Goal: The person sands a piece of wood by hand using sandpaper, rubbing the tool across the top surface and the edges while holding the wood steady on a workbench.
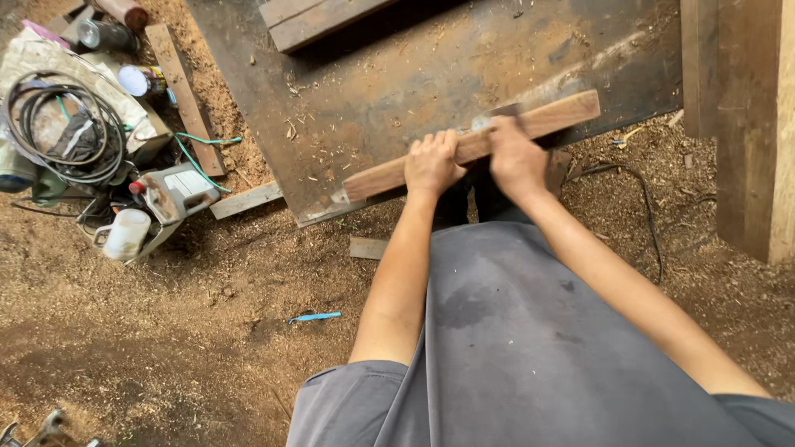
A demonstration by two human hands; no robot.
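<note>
- A long wooden batten (472, 147) is being held in both hands, slanting up to the right over the near edge of a dark, dusty board (397, 91) lying on the floor.
- The left hand (431, 163) is being kept curled over the batten near its middle, seemingly to steady it.
- The right hand (515, 157) is being kept closed over it just beside the left, with a dark strip (495, 112) showing above the knuckles; what that strip is cannot be told.
- The hands are being held close together, probably for control.
- A coiled cable (62, 124), a white mug (126, 234) and cans (106, 35) are being kept well apart, out on the sawdust floor (166, 331).
</note>
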